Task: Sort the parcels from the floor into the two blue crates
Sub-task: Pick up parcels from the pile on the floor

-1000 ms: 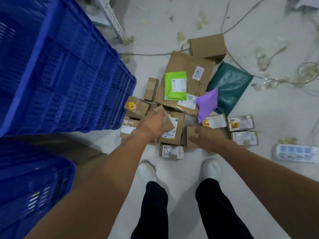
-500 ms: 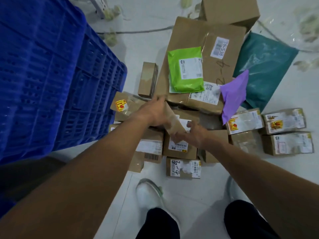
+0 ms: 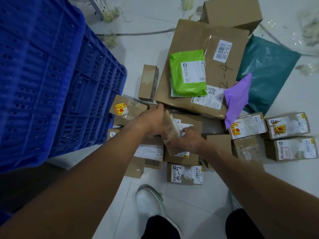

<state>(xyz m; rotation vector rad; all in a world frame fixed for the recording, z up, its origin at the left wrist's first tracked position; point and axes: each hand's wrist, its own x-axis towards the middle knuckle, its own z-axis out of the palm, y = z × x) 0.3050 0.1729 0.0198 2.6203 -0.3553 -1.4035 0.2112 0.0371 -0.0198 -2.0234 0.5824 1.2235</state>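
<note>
A pile of cardboard parcels lies on the pale floor in front of my feet. My left hand [image 3: 151, 120] and my right hand [image 3: 187, 141] both grip one small brown box [image 3: 170, 131], tilted on edge above the pile. Behind it a large flat carton [image 3: 198, 45] carries a green mailer [image 3: 187, 73]. A purple mailer [image 3: 237, 98] and a dark green bag [image 3: 269, 71] lie to the right. One blue crate [image 3: 51, 80] stands at the left; the corner of a second blue crate [image 3: 3, 218] shows at the bottom left.
Three labelled small boxes [image 3: 286, 135] sit at the right of the pile. Another box marked 3-4 [image 3: 183, 173] lies near my white shoe [image 3: 148, 200]. A tall carton [image 3: 231, 12] stands at the back. Cables and scraps litter the far floor.
I have bent closer to the pile. My right hand left the box on the floor and joined the left hand on the small brown box, which now stands more on edge.
</note>
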